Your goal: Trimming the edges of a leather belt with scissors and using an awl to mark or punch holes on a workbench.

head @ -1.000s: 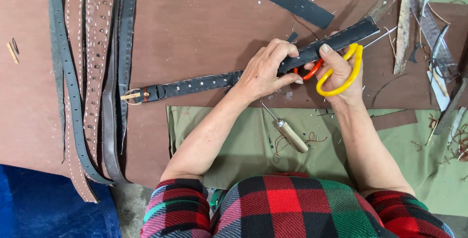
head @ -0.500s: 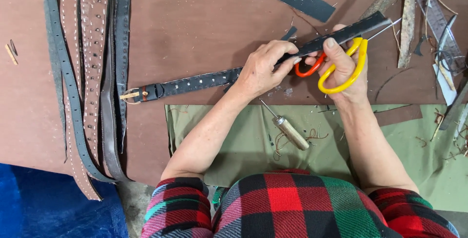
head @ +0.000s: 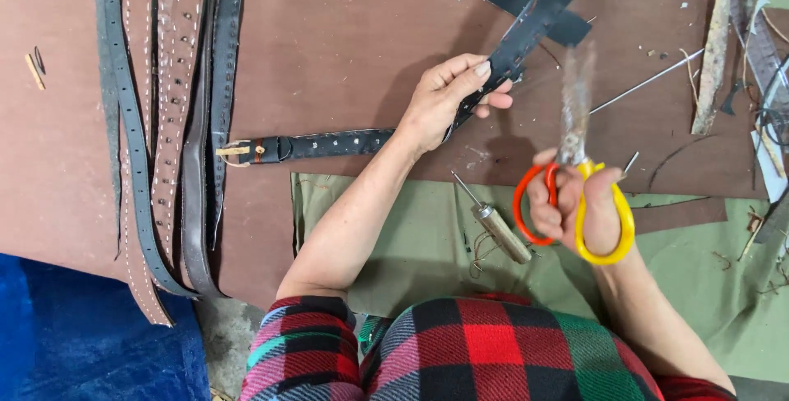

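My left hand (head: 448, 99) grips a black studded belt (head: 329, 145) partway along it. The buckle end lies flat to the left on the brown board (head: 345, 31), and the free end angles up and to the right. My right hand (head: 579, 208) holds scissors (head: 575, 179) with one orange and one yellow handle loop. Their blades point up, blurred, clear of the belt and just to its right. An awl with a wooden handle (head: 497, 228) lies on the green cloth (head: 411, 245) between my forearms.
Several leather straps and belts (head: 164, 122) hang in a bundle at the left. A flat black strip (head: 518, 2) lies at the top, under the belt's raised end. Scraps, thin trimmings and a metal rod (head: 649, 80) litter the right side. Blue cloth (head: 74, 335) shows at the lower left.
The scissors have come off the belt and dropped toward me, blades now pointing up. My left hand has swung the belt's free end upward, from near level to steeply angled.
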